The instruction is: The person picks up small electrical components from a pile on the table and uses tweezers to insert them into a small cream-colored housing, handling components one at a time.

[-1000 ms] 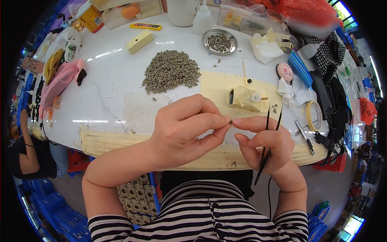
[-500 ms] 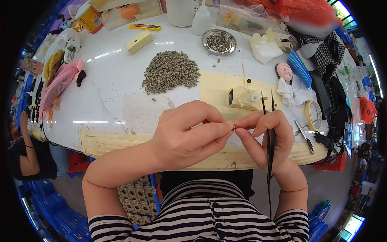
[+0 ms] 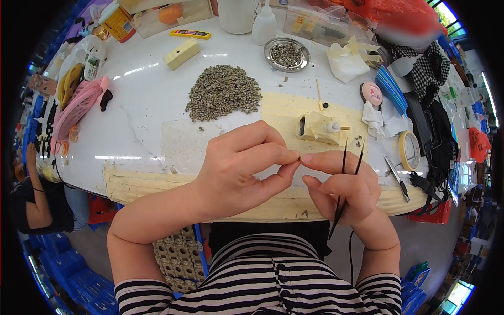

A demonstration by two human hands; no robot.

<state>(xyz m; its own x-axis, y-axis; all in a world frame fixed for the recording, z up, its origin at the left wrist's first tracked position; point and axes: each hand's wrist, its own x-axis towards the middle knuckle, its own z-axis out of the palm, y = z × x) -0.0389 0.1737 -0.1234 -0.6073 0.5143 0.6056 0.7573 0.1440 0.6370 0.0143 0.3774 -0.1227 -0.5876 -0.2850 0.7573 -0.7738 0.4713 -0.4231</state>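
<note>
My left hand (image 3: 247, 170) pinches a tiny metal piece (image 3: 300, 158) between thumb and fingertips, in front of my chest. The piece is mostly hidden by the fingers. Against it rests the index fingertip of my right hand (image 3: 346, 184), whose thumb stands apart below. Black tweezers (image 3: 336, 220) are tucked in the right hand, their points upward and spread. Beyond the hands lies a heap of small grey metal pieces (image 3: 223, 93). A tape-wrapped block (image 3: 320, 128) with a white nozzle stands just past the right hand, a few loose pieces beside it.
A round metal dish (image 3: 305, 63) holds more small pieces at the back. Near it stand a white squeeze bottle (image 3: 264, 27) and a cream block (image 3: 181, 54). A tape roll (image 3: 408, 150) and a utility knife (image 3: 396, 178) lie right; a pink basket (image 3: 79, 113) sits left.
My right thumb has come away from the tiny piece, and the right index finger has straightened against it. The tweezers have tilted, their lower end swinging left. The left hand keeps its pinch.
</note>
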